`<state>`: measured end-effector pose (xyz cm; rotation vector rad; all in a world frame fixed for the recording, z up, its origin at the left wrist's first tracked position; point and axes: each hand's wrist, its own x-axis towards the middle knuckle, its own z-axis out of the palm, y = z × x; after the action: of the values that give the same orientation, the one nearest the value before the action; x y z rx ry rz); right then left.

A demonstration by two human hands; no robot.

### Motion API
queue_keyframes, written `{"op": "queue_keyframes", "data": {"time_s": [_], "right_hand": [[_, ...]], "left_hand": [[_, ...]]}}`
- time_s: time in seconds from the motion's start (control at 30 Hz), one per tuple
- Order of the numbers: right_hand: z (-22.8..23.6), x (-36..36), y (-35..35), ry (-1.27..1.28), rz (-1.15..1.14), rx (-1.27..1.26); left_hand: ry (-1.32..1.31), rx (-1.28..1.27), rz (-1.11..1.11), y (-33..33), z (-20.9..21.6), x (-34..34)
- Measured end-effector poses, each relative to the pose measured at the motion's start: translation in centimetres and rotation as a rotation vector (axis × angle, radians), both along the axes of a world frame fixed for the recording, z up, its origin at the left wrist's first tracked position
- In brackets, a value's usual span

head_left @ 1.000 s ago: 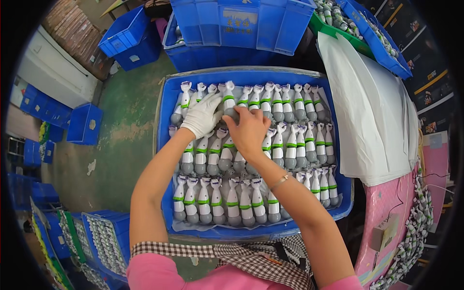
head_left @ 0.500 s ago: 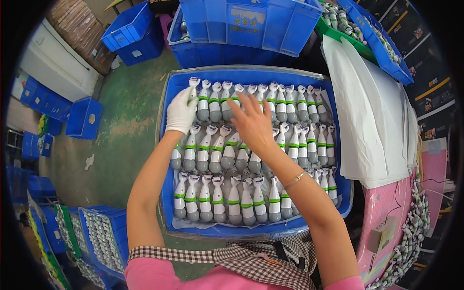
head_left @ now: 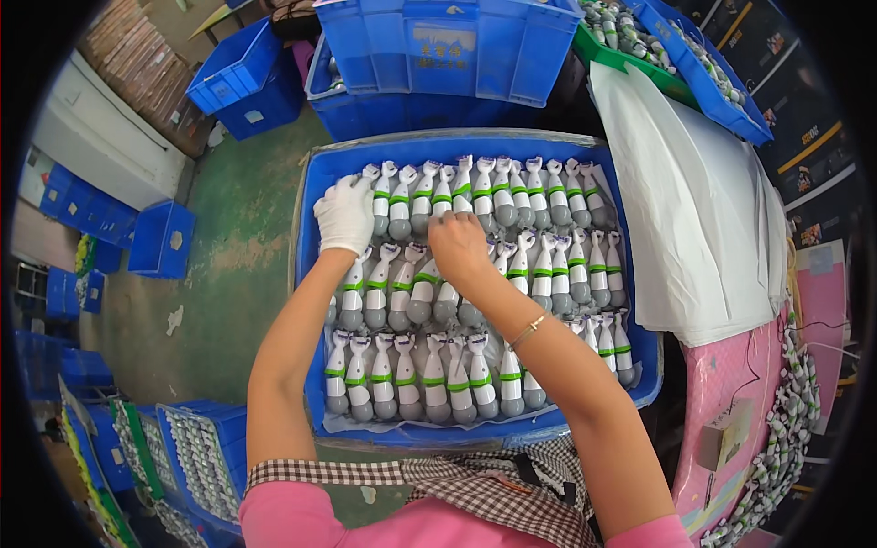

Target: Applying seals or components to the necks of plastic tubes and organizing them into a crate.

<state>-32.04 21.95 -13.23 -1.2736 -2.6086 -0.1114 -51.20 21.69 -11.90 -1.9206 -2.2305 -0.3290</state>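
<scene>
A blue crate before me holds three rows of pin-shaped pieces with rounded grey bottoms, green bands and white twisted tops. My left hand, in a white glove, is closed at the left end of the far row, around the outermost piece, which it mostly covers. My bare right hand has its fingers curled around the grey lower end of a pin-shaped piece in that same row. The middle row lies partly under my right hand and forearm. Nearest me is the front row.
Large blue bins stand beyond the crate. White sheets hang at its right, above a pink surface with a small box. More filled crates stand at lower left. Green floor shows on the left.
My right hand has come down toward me, its spread fingers now curled at the far row's grey ends. My left hand stays at the row's left end. The view has shifted slightly.
</scene>
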Motion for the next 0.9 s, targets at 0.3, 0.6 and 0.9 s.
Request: {"op": "queue_keyframes", "data": {"time_s": [0.3, 0.6, 0.9], "right_hand": [[2.8, 10.0, -5.2, 0.678, 0.009, -0.311], [6.4, 30.1, -18.8, 0.846, -0.609, -0.330], [3.3, 29.5, -18.4, 0.751, -0.802, -0.208]], "left_hand": [[-0.018, -0.005, -0.285, -0.7, -1.8, 1.9], [-0.688, 0.339, 0.171, -6.4, 2.8, -4.6], [-0.017, -0.008, -0.248, -0.4, -1.7, 0.5]]}}
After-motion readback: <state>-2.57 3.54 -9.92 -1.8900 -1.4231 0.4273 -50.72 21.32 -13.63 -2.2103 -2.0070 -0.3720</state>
